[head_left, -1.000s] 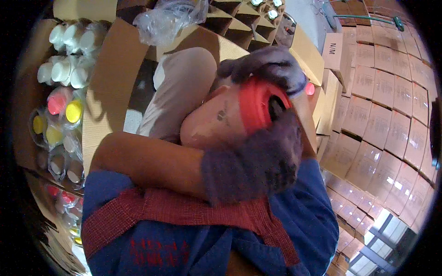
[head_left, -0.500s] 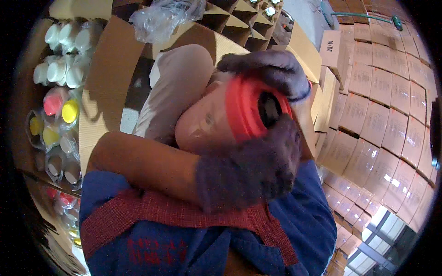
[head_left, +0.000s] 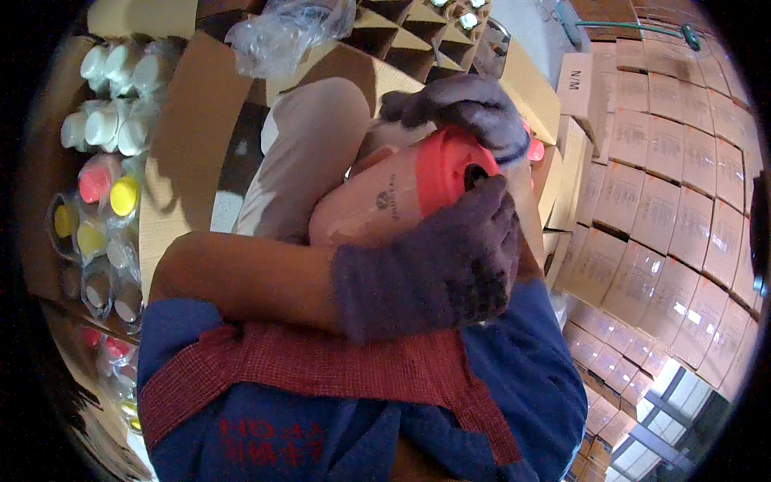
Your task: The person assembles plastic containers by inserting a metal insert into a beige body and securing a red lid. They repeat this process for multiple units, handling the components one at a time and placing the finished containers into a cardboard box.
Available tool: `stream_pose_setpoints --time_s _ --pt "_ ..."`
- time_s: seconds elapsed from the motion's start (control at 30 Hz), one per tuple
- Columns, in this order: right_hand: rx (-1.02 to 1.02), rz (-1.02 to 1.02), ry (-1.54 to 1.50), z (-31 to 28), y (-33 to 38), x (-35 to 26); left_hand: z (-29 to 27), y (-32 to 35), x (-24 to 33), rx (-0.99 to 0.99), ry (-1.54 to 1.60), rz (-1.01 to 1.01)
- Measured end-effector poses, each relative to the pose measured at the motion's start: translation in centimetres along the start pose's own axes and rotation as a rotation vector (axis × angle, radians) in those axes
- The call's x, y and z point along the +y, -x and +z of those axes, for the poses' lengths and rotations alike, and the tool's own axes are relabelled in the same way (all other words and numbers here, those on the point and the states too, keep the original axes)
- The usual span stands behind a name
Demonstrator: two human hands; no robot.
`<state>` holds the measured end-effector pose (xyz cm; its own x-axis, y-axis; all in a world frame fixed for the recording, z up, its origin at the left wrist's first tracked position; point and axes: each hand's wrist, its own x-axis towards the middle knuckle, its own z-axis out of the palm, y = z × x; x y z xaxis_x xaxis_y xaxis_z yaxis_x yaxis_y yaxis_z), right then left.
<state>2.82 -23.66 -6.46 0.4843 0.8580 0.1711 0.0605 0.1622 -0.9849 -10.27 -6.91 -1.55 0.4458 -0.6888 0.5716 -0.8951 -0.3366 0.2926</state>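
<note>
A pink flask [head_left: 353, 210] with a coral-red collar [head_left: 440, 173] lies slanted across my lap, its mouth up and to the right. My left hand [head_left: 430, 261], in a dark grey-purple glove, reaches across from the left. Its fingers are closed at the flask's black mouth [head_left: 475, 174]; what they grip there is hidden. Over the far side of the collar curls my right hand [head_left: 470, 112], gloved alike, with its fingers pointing left and around the flask. A small coral-red piece [head_left: 536, 149] shows beside the right wrist; its kind is unclear.
At left, a carton holds bagged bottles with white [head_left: 100, 127], red and yellow [head_left: 124, 195] tops. Ahead are an open carton [head_left: 181, 136], crumpled clear plastic [head_left: 289, 36] and a cardboard divider grid [head_left: 409, 40]. Stacked brown boxes [head_left: 642, 169] line the right.
The flask has turned and dropped a little to a flatter slant, and its print now shows. Less of its black mouth is visible. My left hand has shifted slightly up and left.
</note>
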Motion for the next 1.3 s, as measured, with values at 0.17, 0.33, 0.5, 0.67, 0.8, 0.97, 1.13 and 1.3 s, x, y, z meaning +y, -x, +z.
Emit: stream_pose_setpoints --time_s 0.17,0.33,0.5,0.67,0.8,0.97,1.13,1.3 --pt "0.401 0.176 0.306 1.6 -1.3 0.8 -1.3 1.7 -10.0 0.128 0.396 0.102" --pt "0.234 0.103 0.087 -1.9 -2.1 5.4 -2.0 1.0 -11.0 -0.109 0.422 -0.159" --pt "0.035 -0.105 0.361 -2.6 -3.2 6.9 0.2 -1.0 -5.9 -0.229 -0.18 -0.263" --pt "-0.033 0.073 -0.064 -1.1 -4.7 3.7 0.4 -1.3 -4.8 -0.116 -0.039 -0.111" --pt "0.249 0.167 -0.059 1.2 -1.4 1.6 -1.8 -0.1 -7.0 -0.195 0.321 0.03" --pt "0.67 0.46 0.244 -7.2 0.1 6.2 -0.5 -1.7 -12.2 -0.053 0.37 -0.041" --pt "1.049 0.778 1.084 -20.9 6.3 22.0 4.4 2.1 -16.4 -0.008 0.493 -0.31" --pt "0.653 1.064 1.318 -24.8 8.0 27.5 6.5 4.1 -16.8 0.017 0.564 -0.466"
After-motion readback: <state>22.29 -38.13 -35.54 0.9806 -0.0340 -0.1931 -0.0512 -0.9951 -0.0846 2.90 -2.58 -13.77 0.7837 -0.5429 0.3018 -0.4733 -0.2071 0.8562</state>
